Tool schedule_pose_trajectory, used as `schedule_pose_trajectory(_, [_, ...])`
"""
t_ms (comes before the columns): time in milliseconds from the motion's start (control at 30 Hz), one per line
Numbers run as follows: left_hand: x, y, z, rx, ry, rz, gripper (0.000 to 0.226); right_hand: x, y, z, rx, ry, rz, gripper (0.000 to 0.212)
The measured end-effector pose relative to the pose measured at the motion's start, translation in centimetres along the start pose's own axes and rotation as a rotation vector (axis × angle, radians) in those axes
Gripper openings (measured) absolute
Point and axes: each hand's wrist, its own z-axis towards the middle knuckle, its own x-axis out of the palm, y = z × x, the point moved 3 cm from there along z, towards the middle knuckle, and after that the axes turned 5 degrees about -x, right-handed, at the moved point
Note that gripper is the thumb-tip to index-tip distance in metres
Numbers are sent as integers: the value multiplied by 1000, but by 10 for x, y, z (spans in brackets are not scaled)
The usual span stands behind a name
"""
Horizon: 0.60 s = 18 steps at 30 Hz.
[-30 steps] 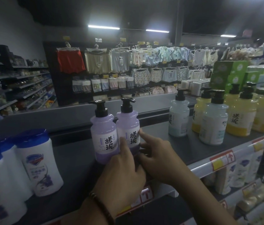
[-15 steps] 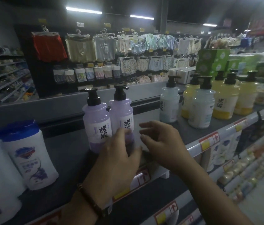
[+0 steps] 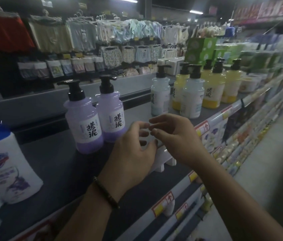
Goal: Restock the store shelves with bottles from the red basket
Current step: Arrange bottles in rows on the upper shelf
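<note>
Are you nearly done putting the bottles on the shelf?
Done: two purple bottles stand side by side on the shelf. In hand: nothing; the left hand and right hand are empty, close to them. Left: the red basket is out of view, so I cannot tell how many remain.

One view, worn on the head, looking forward and down across the top shelf from just off its front edge. Both forearms rise from the bottom edge, with the left hand and right hand close under the lens, mid-frame. The purple pump bottles stand near. The aisle floor runs off right, and the hanging garments sit well behind. Wide-angle bend at the margins, and the right side is blurred.
</note>
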Motion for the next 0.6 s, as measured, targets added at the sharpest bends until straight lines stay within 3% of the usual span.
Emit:
schedule_pose_trajectory(267, [21,-7,13,-19,-13,27,38,-17,-16,8,-14,27,-15,23])
schedule_pose_trajectory(600, [90,-32,36,-61,-207,187,43,-80,-58,31,-92,162,31,24])
